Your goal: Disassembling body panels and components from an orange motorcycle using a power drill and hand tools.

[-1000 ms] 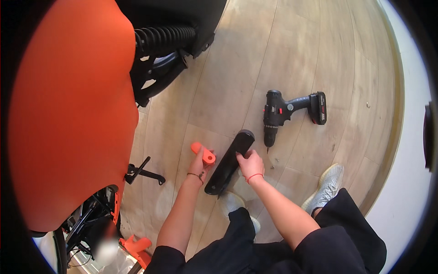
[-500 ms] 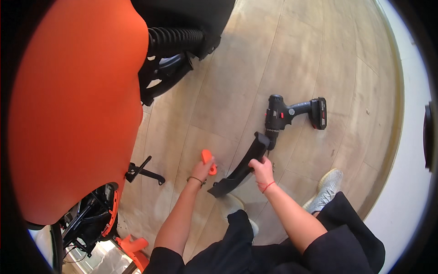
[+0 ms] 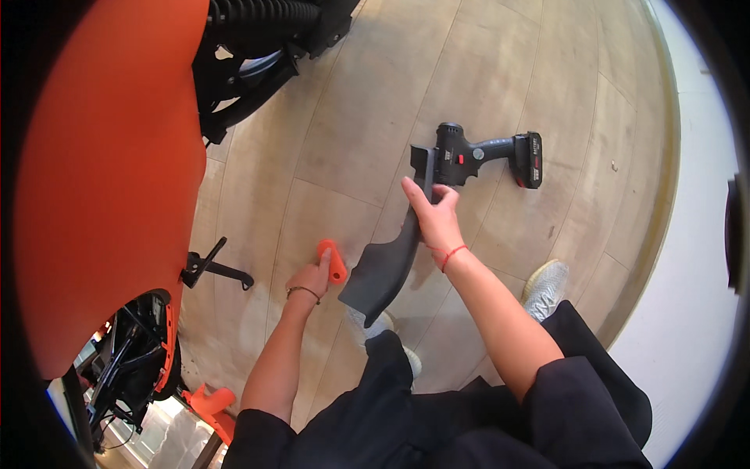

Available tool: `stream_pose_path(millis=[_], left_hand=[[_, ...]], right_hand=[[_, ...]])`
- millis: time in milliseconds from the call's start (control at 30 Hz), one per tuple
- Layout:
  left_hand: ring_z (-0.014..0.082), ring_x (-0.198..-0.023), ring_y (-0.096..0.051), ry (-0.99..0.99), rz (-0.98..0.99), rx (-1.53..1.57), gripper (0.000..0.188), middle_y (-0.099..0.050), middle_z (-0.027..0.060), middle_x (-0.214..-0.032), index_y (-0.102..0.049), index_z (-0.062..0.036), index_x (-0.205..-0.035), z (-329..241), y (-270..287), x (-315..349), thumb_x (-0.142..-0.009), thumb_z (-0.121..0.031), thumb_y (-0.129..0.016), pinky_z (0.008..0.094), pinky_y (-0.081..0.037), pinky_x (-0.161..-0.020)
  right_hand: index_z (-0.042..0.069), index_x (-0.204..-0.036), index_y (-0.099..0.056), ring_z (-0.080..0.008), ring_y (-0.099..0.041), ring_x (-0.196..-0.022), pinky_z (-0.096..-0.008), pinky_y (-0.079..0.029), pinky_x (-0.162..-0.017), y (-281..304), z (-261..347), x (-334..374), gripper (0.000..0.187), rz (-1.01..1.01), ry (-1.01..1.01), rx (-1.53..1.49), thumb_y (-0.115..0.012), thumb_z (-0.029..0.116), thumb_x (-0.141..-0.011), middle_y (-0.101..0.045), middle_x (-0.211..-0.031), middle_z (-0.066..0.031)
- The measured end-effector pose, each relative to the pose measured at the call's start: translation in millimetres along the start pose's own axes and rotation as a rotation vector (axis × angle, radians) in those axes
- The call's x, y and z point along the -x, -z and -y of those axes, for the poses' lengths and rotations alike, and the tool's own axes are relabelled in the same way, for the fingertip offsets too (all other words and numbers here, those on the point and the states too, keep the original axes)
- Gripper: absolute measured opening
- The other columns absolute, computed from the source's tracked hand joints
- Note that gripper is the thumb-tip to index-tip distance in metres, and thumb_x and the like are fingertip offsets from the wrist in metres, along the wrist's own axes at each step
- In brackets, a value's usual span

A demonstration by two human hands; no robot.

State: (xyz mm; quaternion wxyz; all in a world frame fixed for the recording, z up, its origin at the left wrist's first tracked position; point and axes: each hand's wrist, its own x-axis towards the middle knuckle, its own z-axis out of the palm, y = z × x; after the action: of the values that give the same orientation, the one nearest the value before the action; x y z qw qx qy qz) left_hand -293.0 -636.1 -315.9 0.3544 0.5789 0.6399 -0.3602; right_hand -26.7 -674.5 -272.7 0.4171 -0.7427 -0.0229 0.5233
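My right hand [image 3: 440, 224] grips a long, curved black plastic panel [image 3: 380, 273] by its upper narrow part, thumb on top and fingers behind. The panel's broad end points down toward my left shoe. In my left hand [image 3: 309, 278] is a small, flat orange plastic piece [image 3: 337, 270] with a rounded end and a dark hole. Just beyond my right hand lies a black cordless drill [image 3: 451, 160] on its side, its front end hidden behind the panel and hand.
To the left stands a large vehicle with an orange body panel [image 3: 101, 180], a black spring [image 3: 262, 19] and a kickstand-like black bracket [image 3: 223, 270]. Another orange part [image 3: 211, 400] sits at lower left. Along the right runs a white wall [image 3: 707, 211]. My shoes [image 3: 547, 289] rest on the plank floor [image 3: 344, 156].
My right hand has moved up and left, turning the black panel so its broad face shows. My left hand has shifted left with the orange piece. The whole view has shifted slightly.
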Motion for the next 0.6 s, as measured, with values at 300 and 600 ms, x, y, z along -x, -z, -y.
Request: stream_pose_path(millis=[300,600], left_hand=[[0.0215,-0.085,-0.06,-0.399,-0.091,0.609,0.047,-0.062,0.0123,-0.099,-0.056,-0.0012,-0.112,-10.7,19.3,64.9,-0.083,-0.039,-0.058,0.0301,-0.045,-0.072],[0.0034,-0.057,-0.048,-0.398,0.272,1.14,0.033,-0.059,0.0016,-0.079,-0.054,-0.0013,-0.112,-16.1,12.5,91.5,-0.084,-0.016,-0.061,0.018,-0.039,-0.053]], right_hand=[[-0.012,-0.115,-0.038,-0.0275,-0.055,-0.098,-0.035,-0.05,-0.07,-8.1,22.6,-0.3,0.094,0.065,-0.142,0.088,-0.067,0.063,-0.065,-0.051,-0.11,-0.0237],[0.006,-0.107,-0.043,-0.0103,-0.052,-0.085,-0.0266,-0.046,-0.071,-6.7,33.4,10.8,0.048,0.606,-0.029,-0.087,-0.073,0.025,-0.075,-0.05,-0.093,-0.0026]])
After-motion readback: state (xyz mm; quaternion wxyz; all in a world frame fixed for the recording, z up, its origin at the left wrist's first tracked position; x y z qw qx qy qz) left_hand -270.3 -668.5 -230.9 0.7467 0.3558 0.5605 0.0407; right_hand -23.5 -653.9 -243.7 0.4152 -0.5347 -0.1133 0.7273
